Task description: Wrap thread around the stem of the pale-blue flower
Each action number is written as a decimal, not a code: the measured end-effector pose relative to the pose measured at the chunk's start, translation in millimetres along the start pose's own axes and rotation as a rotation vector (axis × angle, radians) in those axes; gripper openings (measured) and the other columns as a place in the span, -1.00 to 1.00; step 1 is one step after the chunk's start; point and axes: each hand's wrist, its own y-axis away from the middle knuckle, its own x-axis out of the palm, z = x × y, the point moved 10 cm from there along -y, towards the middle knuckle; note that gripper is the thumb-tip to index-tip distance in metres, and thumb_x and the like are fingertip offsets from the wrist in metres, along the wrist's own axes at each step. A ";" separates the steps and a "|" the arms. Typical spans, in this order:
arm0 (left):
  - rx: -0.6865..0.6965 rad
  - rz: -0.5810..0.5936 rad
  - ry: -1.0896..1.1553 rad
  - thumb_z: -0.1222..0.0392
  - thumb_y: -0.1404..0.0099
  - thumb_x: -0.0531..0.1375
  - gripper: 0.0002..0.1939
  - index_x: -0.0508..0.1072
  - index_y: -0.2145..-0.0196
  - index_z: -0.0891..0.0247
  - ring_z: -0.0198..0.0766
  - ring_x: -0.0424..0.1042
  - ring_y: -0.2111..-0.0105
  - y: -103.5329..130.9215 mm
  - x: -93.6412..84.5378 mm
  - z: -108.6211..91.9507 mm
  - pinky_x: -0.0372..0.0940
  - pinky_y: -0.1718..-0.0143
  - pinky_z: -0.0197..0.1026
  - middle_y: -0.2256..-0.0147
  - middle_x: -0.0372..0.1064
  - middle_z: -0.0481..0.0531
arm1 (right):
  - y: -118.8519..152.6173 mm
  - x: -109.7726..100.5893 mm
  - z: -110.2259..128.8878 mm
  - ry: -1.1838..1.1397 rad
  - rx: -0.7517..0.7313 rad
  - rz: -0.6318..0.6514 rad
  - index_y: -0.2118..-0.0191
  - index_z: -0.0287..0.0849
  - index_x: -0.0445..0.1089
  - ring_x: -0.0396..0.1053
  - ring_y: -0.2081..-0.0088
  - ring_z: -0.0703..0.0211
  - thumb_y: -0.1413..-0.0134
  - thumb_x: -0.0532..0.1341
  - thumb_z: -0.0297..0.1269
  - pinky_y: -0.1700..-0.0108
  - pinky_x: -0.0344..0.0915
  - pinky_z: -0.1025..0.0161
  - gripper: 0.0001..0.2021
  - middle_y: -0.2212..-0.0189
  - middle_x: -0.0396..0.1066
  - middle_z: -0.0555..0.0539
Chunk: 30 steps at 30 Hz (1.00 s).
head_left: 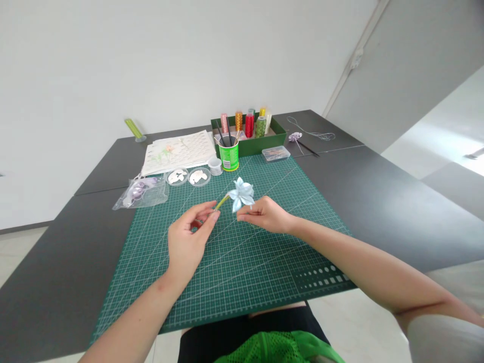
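A pale blue flower (pixel 242 194) with pointed petals is held above the green cutting mat (pixel 242 262). Its green stem (pixel 223 201) slants down to the left. My left hand (pixel 192 232) pinches the lower end of that stem between thumb and fingertips. Just right of the flower, my right hand (pixel 265 214) is closed, its fingertips at the edge of the lower petals. Whether those fingers grip a petal or something small is hidden.
Behind the mat's middle stand a green tin (pixel 229 157) of tools and a green box (pixel 280 137) of thread spools. Papers (pixel 177 151), round dishes (pixel 199 176) and a plastic bag (pixel 141 193) lie left. A clear case (pixel 276 153) and wire (pixel 317 134) lie right.
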 end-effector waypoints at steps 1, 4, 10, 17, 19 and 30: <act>-0.073 0.008 0.074 0.06 -0.25 0.39 -0.75 0.67 0.14 0.16 -0.25 0.56 0.32 -2.9 0.9 9.9 0.40 0.34 -0.29 0.27 0.64 0.02 | 0.5 0.5 4.1 -0.001 -0.023 0.006 0.36 -0.24 0.53 0.18 0.52 0.36 -0.35 0.17 -0.17 0.40 0.15 0.36 -0.68 0.56 0.34 0.06; -0.250 0.003 0.202 -0.01 -0.18 0.41 -0.69 0.68 0.18 0.22 -0.27 0.48 0.40 -8.7 2.9 33.6 0.32 0.46 -0.31 0.31 0.63 0.07 | 3.6 1.9 21.0 0.037 -0.138 0.022 0.42 -0.24 0.47 0.12 0.54 0.40 -0.39 0.13 -0.25 0.43 0.09 0.38 -0.65 0.58 0.27 0.08; -0.298 0.025 0.183 -0.02 -0.15 0.41 -0.66 0.69 0.18 0.23 -0.26 0.47 0.41 -12.8 7.5 42.4 0.29 0.46 -0.30 0.30 0.64 0.09 | 15.0 3.6 49.2 0.164 -0.290 0.022 0.39 -0.23 0.47 0.13 0.56 0.40 -0.42 0.09 -0.30 0.44 0.08 0.39 -0.66 0.57 0.29 0.08; -0.021 0.046 -0.224 0.06 -0.28 0.32 -0.81 0.71 0.22 0.14 -0.26 0.48 0.48 -14.7 5.9 18.6 0.33 0.42 -0.25 0.38 0.63 -0.04 | 21.2 -1.1 66.2 0.016 -0.320 0.007 0.21 -0.29 0.61 0.32 0.55 0.38 -0.37 0.19 -0.29 0.46 0.18 0.40 -0.75 0.51 0.53 -0.03; 0.074 0.059 -0.300 0.12 -0.32 0.30 -0.82 0.70 0.20 0.13 -0.26 0.49 0.48 -13.0 8.8 10.8 0.35 0.41 -0.24 0.36 0.64 -0.05 | 22.6 -1.3 69.8 -0.039 -0.314 0.025 0.17 -0.31 0.62 0.36 0.54 0.37 -0.36 0.21 -0.28 0.46 0.20 0.40 -0.74 0.49 0.56 -0.07; 0.471 0.340 -0.519 0.20 -0.43 0.23 -0.81 0.67 0.12 0.08 -0.18 0.59 0.32 13.9 49.3 -18.8 0.40 0.35 -0.21 0.28 0.65 -0.04 | 24.9 -21.8 71.7 -0.207 -0.220 -0.007 0.02 -0.29 0.62 0.19 0.63 0.43 -0.32 0.26 -0.22 0.56 0.14 0.41 -0.71 0.49 0.57 -0.06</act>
